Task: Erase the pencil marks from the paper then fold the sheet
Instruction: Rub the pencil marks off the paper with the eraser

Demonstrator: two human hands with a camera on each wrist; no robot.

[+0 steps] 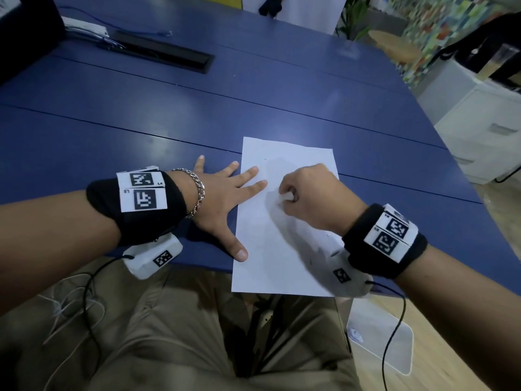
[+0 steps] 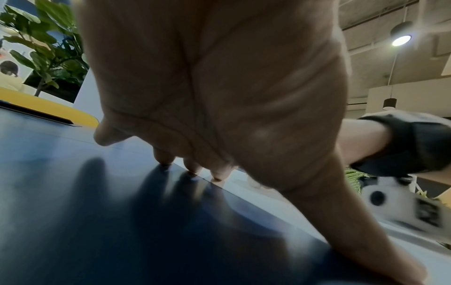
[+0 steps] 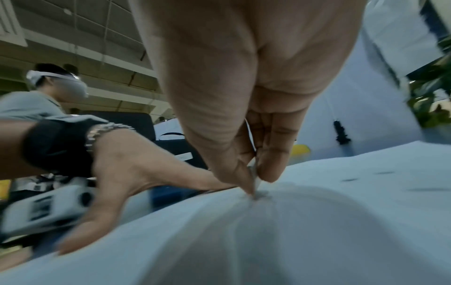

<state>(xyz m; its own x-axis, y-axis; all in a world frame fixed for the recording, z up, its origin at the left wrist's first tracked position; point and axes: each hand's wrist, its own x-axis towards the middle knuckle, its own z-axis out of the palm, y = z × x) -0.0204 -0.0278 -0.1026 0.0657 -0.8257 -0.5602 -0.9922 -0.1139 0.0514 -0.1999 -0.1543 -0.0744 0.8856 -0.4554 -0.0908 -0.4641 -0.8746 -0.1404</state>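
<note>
A white sheet of paper lies on the blue table, its near edge hanging over the table's front. My left hand is spread flat, with fingertips and thumb pressing on the sheet's left edge. My right hand pinches a small white eraser and presses it down on the middle of the paper. In the right wrist view the eraser shows between thumb and fingers, touching the sheet. A few short dark pencil marks lie further along the sheet.
A black cable tray is set into the table at the far left, with white cables beside it. White drawers stand to the right of the table. My lap and a translucent bin are below the front edge.
</note>
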